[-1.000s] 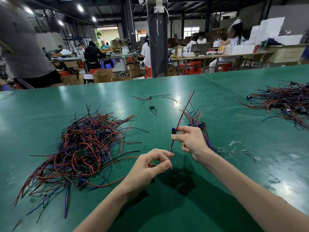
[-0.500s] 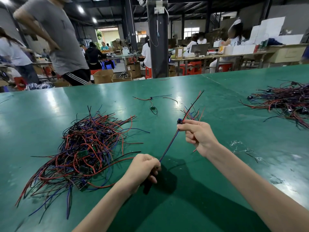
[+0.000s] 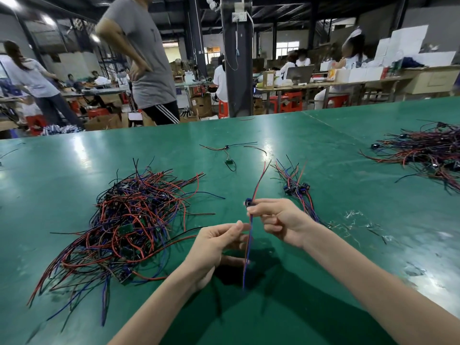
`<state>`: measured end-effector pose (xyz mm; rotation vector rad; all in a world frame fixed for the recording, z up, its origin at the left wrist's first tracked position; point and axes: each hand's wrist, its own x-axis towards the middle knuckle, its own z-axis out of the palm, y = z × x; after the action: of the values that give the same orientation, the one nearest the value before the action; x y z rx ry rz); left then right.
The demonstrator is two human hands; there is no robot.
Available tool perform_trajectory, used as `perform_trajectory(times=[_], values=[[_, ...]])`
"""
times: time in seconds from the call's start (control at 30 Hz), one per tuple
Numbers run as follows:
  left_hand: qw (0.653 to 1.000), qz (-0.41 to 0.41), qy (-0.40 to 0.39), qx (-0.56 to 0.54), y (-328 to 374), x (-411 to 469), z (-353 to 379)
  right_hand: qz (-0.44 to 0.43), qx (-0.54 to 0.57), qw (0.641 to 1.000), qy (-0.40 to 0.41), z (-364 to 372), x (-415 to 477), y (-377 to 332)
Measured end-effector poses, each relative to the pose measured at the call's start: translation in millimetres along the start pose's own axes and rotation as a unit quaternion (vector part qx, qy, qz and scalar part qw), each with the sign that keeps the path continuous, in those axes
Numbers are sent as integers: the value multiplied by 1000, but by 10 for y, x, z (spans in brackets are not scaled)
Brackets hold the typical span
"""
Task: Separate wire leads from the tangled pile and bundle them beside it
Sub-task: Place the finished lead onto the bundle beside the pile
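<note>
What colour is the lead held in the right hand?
The lead in the right hand is red and blue; head view.

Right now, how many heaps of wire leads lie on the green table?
3: the tangled pile at left, the small bundle beyond the right hand, a second pile at far right, partly out of frame.

The glossy green counter [image 3: 49,175] carries a tangled pile [image 3: 129,220] of red, blue and black wire at centre left, and a small bundle of leads [image 3: 296,188] with dark connectors right of centre. A loose lead [image 3: 227,155] with a small board lies at upper centre, a second heap [image 3: 428,155] at the right edge, and clear plastic scraps [image 3: 358,217] below and right of the bundle.
</note>
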<state>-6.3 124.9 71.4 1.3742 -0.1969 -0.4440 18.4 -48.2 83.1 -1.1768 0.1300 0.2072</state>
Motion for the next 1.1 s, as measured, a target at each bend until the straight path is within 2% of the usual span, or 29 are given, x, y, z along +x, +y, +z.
perform_trajectory(times=[0.23, 0.47, 0.63, 0.77, 0.9, 1.03, 1.1], values=[[1000, -24, 9, -3, -23, 1, 30, -52, -57, 997, 24, 66, 26, 121], [997, -37, -63, 30, -58, -68, 103, -78, -30, 988, 131, -163, 69, -82], [996, -39, -78, 4, -95, -105, 149, -93, -72, 989, 86, -154, 51, -180], [994, -45, -86, -40, -90, -90, 168, -124, -106, 981, 108, -372, 86, -582], [992, -51, -95, -59, -66, -63, 164, -82, -269, 942, 184, -656, 237, -873], [990, -56, -108, -65, -65, -55, 144, -51, -421, 868, 260, -883, 474, -790], [991, -41, -107, -74, -76, -54, 138, -47, -461, 841, 279, -937, 534, -713]])
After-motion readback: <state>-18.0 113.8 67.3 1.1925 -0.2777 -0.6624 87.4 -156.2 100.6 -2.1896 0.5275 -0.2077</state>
